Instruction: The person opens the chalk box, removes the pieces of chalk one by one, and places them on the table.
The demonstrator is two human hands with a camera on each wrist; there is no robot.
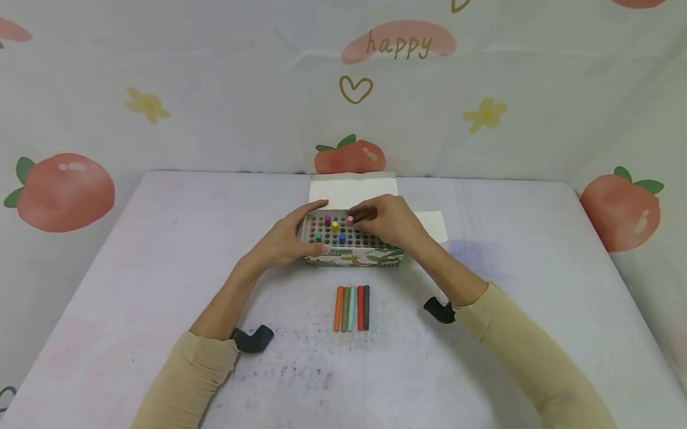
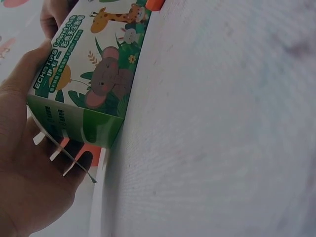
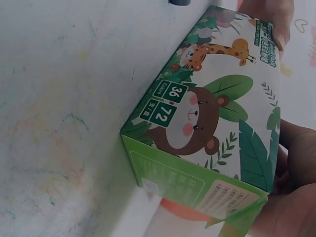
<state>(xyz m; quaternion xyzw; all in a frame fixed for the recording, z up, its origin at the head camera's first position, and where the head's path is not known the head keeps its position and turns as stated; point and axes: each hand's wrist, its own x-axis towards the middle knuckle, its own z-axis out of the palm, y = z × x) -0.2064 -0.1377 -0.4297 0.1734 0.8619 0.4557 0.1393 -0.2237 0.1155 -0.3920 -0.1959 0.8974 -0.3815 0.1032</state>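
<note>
A printed box of coloured chalk (image 1: 353,258), decorated with cartoon animals, stands on the table with its lid folded back. Its top is a grid of holes, and purple, yellow, green and blue chalk sticks (image 1: 342,239) poke out of a few. My left hand (image 1: 285,241) grips the box's left end, thumb on the front side and fingers toward the back. Over the right part of the grid, my right hand (image 1: 392,222) pinches a pink chalk stick (image 1: 350,220) at its fingertips. In the right wrist view, the box (image 3: 217,108) hides part of that hand's fingers.
In front of the box lies a row of several chalk sticks (image 1: 360,308): orange, olive, light teal, red and dark grey. The white lid (image 1: 353,188) stands behind the grid, with a side flap (image 1: 432,225) at the right. A printed cloth (image 1: 240,75) hangs behind the table.
</note>
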